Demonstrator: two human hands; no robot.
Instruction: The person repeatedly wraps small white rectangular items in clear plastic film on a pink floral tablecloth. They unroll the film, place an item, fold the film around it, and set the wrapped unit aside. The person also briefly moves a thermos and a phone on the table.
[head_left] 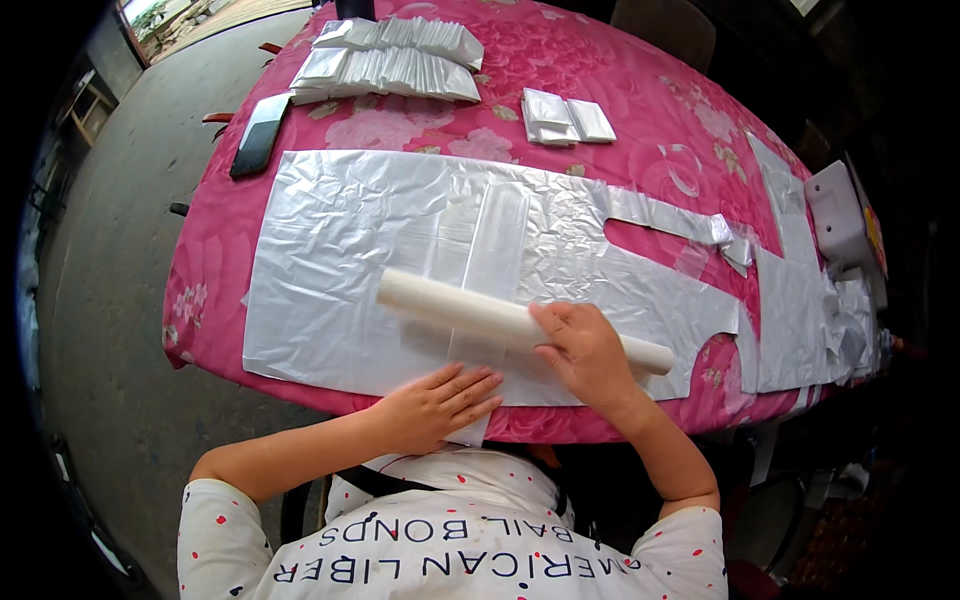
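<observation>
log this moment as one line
left hand: flat on plastic sheeting | right hand: gripping white roll | phone: lying on pink tablecloth

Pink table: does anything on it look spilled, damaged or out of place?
Nothing looks spilled or clearly damaged. The one untidy spot is the right end, where crumpled plastic lies bunched up; it looks messy compared with the spread plastic sheet under the left hand and the neat folded stack.

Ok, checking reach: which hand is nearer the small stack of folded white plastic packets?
Right hand: this side of the stack, holding the white cylindrical roll. Left hand: farther away, lower left.
</observation>
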